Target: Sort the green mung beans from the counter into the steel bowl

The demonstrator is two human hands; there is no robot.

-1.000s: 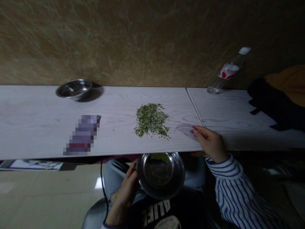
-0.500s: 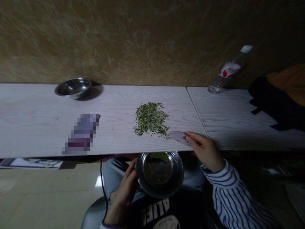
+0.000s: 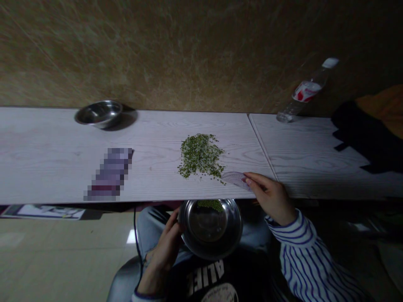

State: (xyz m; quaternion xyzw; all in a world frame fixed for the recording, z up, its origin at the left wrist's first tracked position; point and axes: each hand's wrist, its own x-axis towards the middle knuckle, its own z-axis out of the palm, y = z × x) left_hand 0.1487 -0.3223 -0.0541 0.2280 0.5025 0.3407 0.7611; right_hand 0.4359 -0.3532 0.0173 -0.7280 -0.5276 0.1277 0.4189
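Note:
My left hand grips the left rim of a steel bowl, held over my lap just below the table's front edge. Some green beans lie inside it, at the far side. Between the thumb and fingers of my right hand is a clear plastic protractor, a half-round sheet held low over the tabletop. Its left tip reaches the near right corner of a spread pile of small green beans, mixed with fine whitish grains. A few loose beans lie by that tip.
A second steel bowl stands at the back left against the wall. A blurred-out flat item lies left of the pile. At the back right are a water bottle and a dark and orange cloth item. A seam crosses the white table.
The view has shifted slightly. A few beans near the protractor's tip have moved a little toward the front edge. Both hands keep their holds.

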